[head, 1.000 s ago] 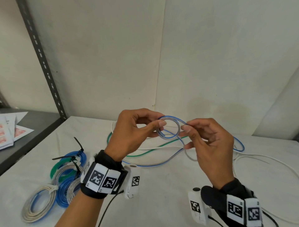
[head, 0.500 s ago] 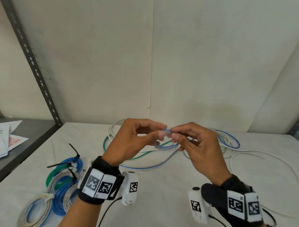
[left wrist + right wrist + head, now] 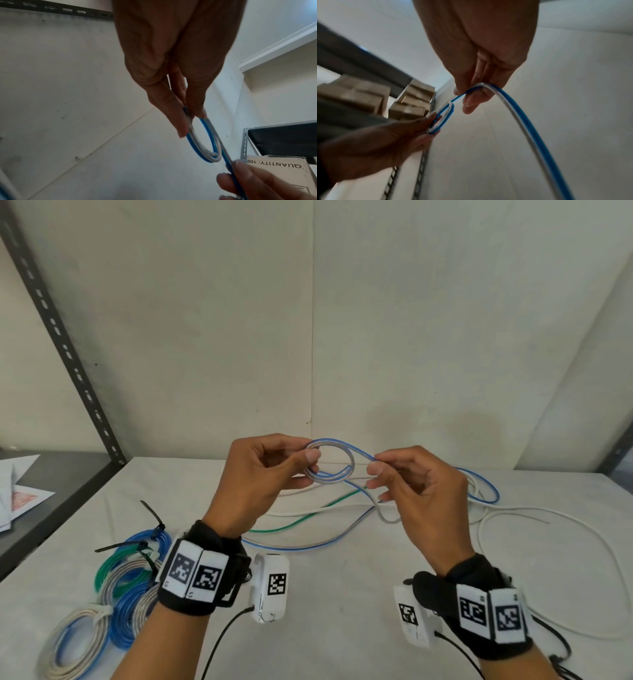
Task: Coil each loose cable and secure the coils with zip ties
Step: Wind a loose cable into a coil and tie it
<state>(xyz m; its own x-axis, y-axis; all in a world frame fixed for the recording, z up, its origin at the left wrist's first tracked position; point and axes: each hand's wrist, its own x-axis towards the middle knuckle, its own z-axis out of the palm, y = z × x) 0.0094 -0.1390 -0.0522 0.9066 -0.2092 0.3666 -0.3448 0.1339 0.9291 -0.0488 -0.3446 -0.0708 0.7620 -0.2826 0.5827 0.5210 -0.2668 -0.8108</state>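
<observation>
Winding the blue-and-silver cable (image 3: pixel 346 455) — only a couple of small turns in so far

My left hand (image 3: pixel 260 484) has thumb and fingers pinched on the little loop, held up over the white table (image 3: pixel 342 594), and my right hand (image 3: pixel 414 487) pinches the feed strand just beside it. I'd keep that left pinch firm so the turns stay stacked, and let the slack slide through the right fingers (image 3: pixel 471 100) without twisting — the rest lies tangled with the green cable (image 3: pixel 318 510).
</observation>
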